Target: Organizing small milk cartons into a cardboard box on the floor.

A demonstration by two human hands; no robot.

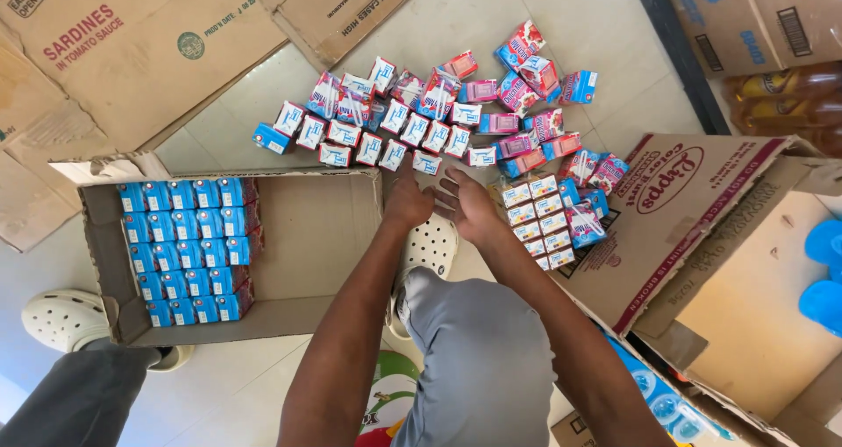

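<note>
Many small drink cartons (438, 114) in blue, pink and white lie scattered on the tiled floor ahead of me. My left hand (408, 200) and my right hand (469, 203) reach toward the near edge of the pile, fingers spread, holding nothing. The left fingertips are close to a white and blue carton (427, 163). A shrink-wrapped pack of cartons (539, 221) rests just right of my right hand. On my left, an open cardboard tray (316, 228) holds several neat rows of blue cartons (189, 250) in its left part.
Flattened cardboard boxes (132, 43) lie on the floor at the top left. An open brown box (702, 236) stands to the right, with bottles (781, 96) behind it. My white clogs (61, 320) and grey trousers (478, 359) are below.
</note>
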